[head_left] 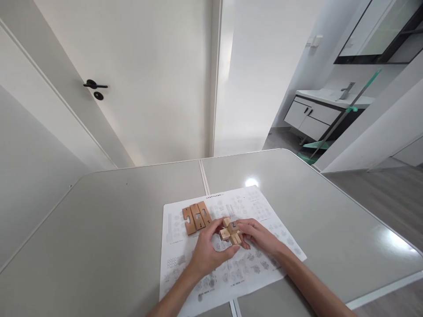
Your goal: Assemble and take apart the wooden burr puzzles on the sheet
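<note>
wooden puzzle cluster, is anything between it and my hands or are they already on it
Nothing visible stands between them. Both hands already grip the wooden puzzle cluster: the left hand from its left and front, the right hand from its right. The three loose wooden pieces lie apart on the printed sheet, to the cluster's left.
</note>
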### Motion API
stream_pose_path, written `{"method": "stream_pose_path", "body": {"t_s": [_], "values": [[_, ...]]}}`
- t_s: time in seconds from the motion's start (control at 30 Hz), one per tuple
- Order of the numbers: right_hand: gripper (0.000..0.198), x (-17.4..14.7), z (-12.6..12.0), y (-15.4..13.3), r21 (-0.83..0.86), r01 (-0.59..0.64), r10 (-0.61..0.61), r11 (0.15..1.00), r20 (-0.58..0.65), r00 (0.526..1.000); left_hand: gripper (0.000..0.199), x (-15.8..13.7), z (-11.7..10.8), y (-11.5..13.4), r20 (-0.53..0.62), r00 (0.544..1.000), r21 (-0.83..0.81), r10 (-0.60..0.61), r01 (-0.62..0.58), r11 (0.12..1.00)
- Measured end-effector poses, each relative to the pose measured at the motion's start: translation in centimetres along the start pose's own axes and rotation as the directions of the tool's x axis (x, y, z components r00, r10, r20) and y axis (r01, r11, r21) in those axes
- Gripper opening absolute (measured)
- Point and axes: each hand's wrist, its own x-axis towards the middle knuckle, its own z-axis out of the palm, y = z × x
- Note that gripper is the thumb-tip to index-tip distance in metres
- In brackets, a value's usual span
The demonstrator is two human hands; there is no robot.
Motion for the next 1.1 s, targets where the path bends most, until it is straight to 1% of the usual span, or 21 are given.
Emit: {"method": "stream_pose_path", "body": {"t_s": [0.1, 0.2, 0.27, 0.37, 0.43, 0.5, 0.57, 0.6, 0.67, 0.73, 0.8, 0.83, 0.9, 0.97, 1.03, 1.1], "values": [[0.046, 0.0, 0.2, -0.1, 0.054, -0.004, 0.003, 0.999, 0.005, 1.0, 0.059, 0.0, 0.0, 0.0, -0.003, 1.0, -0.026, -0.014, 0.013, 1.0], [0.045, 0.1, 0.2, -0.5, 0.122, -0.014, 0.018, 0.992, -0.029, 0.999, 0.07, 0.0, 0.3, -0.1, -0.022, 0.999, 0.004, -0.041, 0.042, 0.999], [0.046, 0.2, 0.0, -0.7, 0.188, -0.013, 0.033, 0.982, -0.106, 0.994, 0.069, -0.1, 0.5, -0.3, -0.071, 0.997, 0.075, -0.029, 0.034, 0.997], [0.046, 0.4, -1.2, -0.5, 0.317, 0.027, 0.059, 0.948, -0.258, 0.964, 0.052, -0.1, 0.6, -0.8, -0.163, 0.984, 0.228, 0.071, -0.032, 0.973], [0.04, 0.7, -2.2, -0.1, 0.391, 0.062, 0.087, 0.918, -0.353, 0.932, 0.042, 0.0, 0.3, -1.2, -0.168, 0.973, 0.35, 0.156, -0.089, 0.932], [0.035, 1.0, -3.2, 0.3, 0.461, 0.111, 0.121, 0.881, -0.445, 0.887, 0.036, 0.2, -0.1, -1.6, -0.152, 0.961, 0.477, 0.233, -0.135, 0.868], [0.032, 1.3, -4.0, 0.7, 0.515, 0.175, 0.136, 0.839, -0.51, 0.85, 0.032, 0.5, -0.5, -1.9, -0.165, 0.941, 0.589, 0.297, -0.147, 0.795], [0.032, 1.4, -4.3, 0.8, 0.532, 0.207, 0.132, 0.821, -0.53, 0.838, 0.031, 0.6, -0.8, -2.0, -0.179, 0.929, 0.634, 0.324, -0.143, 0.76], [0.032, 1.5, -4.5, 0.9, 0.544, 0.242, 0.119, 0.803, -0.545, 0.83, 0.032, 1.0, -1.3, -2.0, -0.191, 0.909, 0.699, 0.371, -0.139, 0.701], [0.031, 1.4, -4.2, 0.8, 0.536, 0.231, 0.113, 0.812, -0.533, 0.839, 0.039, 1.4, -2.1, -1.9, -0.183, 0.9, 0.738, 0.397, -0.141, 0.66], [0.028, 1.2, -3.7, 0.4, 0.507, 0.191, 0.109, 0.841, -0.503, 0.857, 0.05, 1.7, -3.3, -1.7, -0.185, 0.906, 0.764, 0.38, -0.111, 0.635], [0.027, 1.1, -3.3, 0.2, 0.482, 0.171, 0.1, 0.859, -0.486, 0.868, 0.055, 1.8, -4.0, -1.8, -0.188, 0.916, 0.77, 0.354, -0.086, 0.632], [0.028, 0.8, -2.5, -0.3, 0.405, 0.14, 0.072, 0.903, -0.465, 0.882, 0.07, 1.9, -5.7, -2.0, -0.157, 0.949, 0.767, 0.273, -0.057, 0.639], [0.032, 0.6, -1.8, -0.8, 0.325, 0.106, 0.054, 0.94, -0.449, 0.892, 0.09, 1.8, -7.2, -2.5, -0.064, 0.981, 0.77, 0.185, -0.07, 0.634], [0.036, 0.5, -1.3, -1.1, 0.251, 0.067, 0.049, 0.966, -0.427, 0.903, 0.1, 1.7, -8.3, -3.1, -0.027, 0.99, 0.785, 0.14, -0.066, 0.617], [0.039, 0.4, -1.0, -1.3, 0.187, 0.032, 0.047, 0.982, -0.403, 0.914, 0.101, 1.7, -8.9, -3.7, -0.023, 0.992, 0.793, 0.122, -0.056, 0.607]]}}
